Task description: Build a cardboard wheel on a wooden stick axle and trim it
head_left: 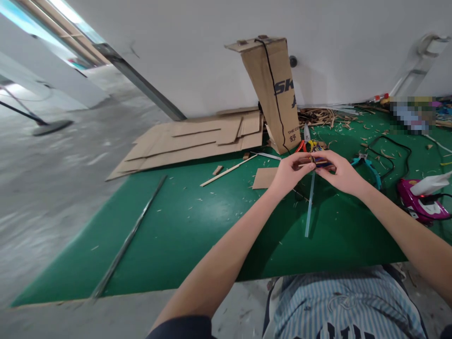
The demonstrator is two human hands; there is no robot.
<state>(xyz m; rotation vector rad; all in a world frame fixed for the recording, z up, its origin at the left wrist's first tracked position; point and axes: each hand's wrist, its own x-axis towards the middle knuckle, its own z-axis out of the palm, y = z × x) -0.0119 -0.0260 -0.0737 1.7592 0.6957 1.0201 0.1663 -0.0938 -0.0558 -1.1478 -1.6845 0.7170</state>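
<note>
Both hands meet over the green table (212, 212), right of the middle of the view. My left hand (291, 172) pinches one end of a small dark item with a light strip, too small to make out. On its other side, my right hand (334, 169) has its fingers closed around the same item. A translucent stick (310, 212) lies below the hands, its upper end near the fingertips. Just behind them are scissors (307, 136) with red and yellow handles nearby. A small cardboard piece (264, 179) rests to the left of my left hand.
A tall cardboard box (273, 89) stands at the wall. Flat cardboard sheets (197, 141) lie left of it, and a thin wooden strip (229, 170) in front. Teal-handled pliers (369, 167), a black cable and a magenta device (420, 202) are at right; brown scraps (318, 117) lie behind.
</note>
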